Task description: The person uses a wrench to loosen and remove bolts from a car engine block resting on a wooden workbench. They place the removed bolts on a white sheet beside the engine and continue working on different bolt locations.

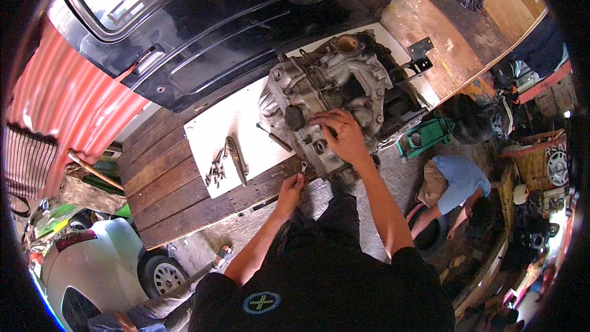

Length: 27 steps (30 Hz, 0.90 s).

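Observation:
A grey metal gearbox casing (316, 92), stained with dark grease, lies on a white board (203, 138) on the bench. My left hand (290, 193) is closed around a small wrench near the bench's front edge; its ring end (303, 166) sticks up past the fingers. Over the front of the casing, my right hand (341, 137) has its fingers bent and drawn together beside a round black part (294, 118). What they pinch, if anything, is too small to tell. A thin tool with a dark handle (281, 142) rests left of the casing.
Several loose bolts (215, 169) and a long dark metal tool (235, 157) lie on the board's left part. Behind the bench stands a black vehicle panel (215, 43). At the right, a person in a blue shirt (460, 178) bends over a tyre, near a green floor jack (424, 135).

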### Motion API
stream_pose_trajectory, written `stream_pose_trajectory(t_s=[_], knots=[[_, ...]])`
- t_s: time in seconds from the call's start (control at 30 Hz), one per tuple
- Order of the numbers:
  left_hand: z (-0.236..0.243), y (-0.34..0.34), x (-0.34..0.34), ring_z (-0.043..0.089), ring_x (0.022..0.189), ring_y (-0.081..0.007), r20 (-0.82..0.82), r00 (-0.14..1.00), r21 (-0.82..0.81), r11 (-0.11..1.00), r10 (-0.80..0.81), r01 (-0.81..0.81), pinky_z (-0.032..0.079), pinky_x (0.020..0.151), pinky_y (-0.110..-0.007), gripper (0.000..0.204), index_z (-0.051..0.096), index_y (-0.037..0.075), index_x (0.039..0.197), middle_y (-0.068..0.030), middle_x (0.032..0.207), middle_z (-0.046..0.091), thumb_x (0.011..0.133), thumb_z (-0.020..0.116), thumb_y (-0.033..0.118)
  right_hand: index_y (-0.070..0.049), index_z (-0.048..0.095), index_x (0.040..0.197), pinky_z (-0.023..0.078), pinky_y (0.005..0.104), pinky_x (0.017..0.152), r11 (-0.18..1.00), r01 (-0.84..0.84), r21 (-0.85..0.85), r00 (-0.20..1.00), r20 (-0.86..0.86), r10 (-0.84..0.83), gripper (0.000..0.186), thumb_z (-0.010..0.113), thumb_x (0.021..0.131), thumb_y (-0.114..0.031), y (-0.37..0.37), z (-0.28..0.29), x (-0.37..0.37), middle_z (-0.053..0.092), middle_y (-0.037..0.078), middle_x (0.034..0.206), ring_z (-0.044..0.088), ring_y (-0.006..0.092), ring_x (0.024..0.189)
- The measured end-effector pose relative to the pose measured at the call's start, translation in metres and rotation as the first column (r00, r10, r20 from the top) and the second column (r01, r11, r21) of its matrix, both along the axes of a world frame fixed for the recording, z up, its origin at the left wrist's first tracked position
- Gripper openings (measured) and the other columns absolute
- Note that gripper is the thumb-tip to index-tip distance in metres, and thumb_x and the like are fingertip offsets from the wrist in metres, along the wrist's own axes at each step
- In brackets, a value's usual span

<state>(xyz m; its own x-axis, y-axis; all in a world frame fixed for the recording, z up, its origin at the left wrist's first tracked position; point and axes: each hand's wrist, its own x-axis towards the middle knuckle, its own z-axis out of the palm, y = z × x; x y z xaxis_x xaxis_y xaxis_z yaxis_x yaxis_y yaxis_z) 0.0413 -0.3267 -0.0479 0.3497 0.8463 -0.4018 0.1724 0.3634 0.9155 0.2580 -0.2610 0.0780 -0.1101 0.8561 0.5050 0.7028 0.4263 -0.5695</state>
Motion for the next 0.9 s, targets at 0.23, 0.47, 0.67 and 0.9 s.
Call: stream_pose_trajectory(t_s=[0.23,0.47,0.67,0.9], knots=[[0.025,0.047,-0.025,0.059,0.090,-0.0339,-0.639,0.741,0.515,0.602,-0.205,0.610,0.045,0.080,-0.046,0.017,0.069,0.010,0.097,-0.0121,0.094,0.065,0.089,0.063,0.025,-0.009,0.070,0.096,0.046,0.0408,0.094,1.000,-0.010,-0.012,1.000,0.013,0.010,0.020,0.058,0.082,-0.002,-0.001,0.008,0.000,0.070,0.003,0.109,0.062,0.0253,0.103],[0.056,0.082,-0.018,0.055,0.096,-0.0223,-0.698,0.708,0.632,0.375,-0.104,0.678,0.041,0.085,-0.038,0.009,0.075,0.019,0.085,-0.0018,0.085,0.062,0.082,0.067,0.023,-0.010,0.070,0.099,0.046,0.0409,0.093,1.000,-0.019,-0.004,1.000,0.014,0.019,0.022,0.058,0.083,-0.002,-0.002,0.009,0.000,0.070,0.004,0.109,0.062,0.0263,0.102],[0.071,0.093,-0.011,0.055,0.105,-0.0231,-0.791,0.606,0.572,0.252,-0.079,0.780,0.040,0.095,-0.040,0.012,0.074,0.020,0.086,-0.0008,0.100,0.066,0.077,0.071,0.027,-0.010,0.071,0.099,0.046,0.0404,0.093,1.000,-0.007,-0.004,1.000,0.025,0.007,0.022,0.058,0.083,-0.002,0.001,0.000,0.002,0.070,0.004,0.109,0.062,0.0266,0.102],[0.095,0.109,0.005,0.057,0.105,-0.0261,-0.818,0.562,0.540,0.173,-0.123,0.823,0.043,0.094,-0.041,0.019,0.073,0.012,0.084,-0.0052,0.095,0.066,0.077,0.072,0.030,-0.011,0.070,0.101,0.045,0.0402,0.096,1.000,-0.005,-0.009,1.000,0.004,0.005,0.022,0.059,0.083,-0.004,-0.001,0.004,0.000,0.070,0.003,0.110,0.061,0.0264,0.103]])
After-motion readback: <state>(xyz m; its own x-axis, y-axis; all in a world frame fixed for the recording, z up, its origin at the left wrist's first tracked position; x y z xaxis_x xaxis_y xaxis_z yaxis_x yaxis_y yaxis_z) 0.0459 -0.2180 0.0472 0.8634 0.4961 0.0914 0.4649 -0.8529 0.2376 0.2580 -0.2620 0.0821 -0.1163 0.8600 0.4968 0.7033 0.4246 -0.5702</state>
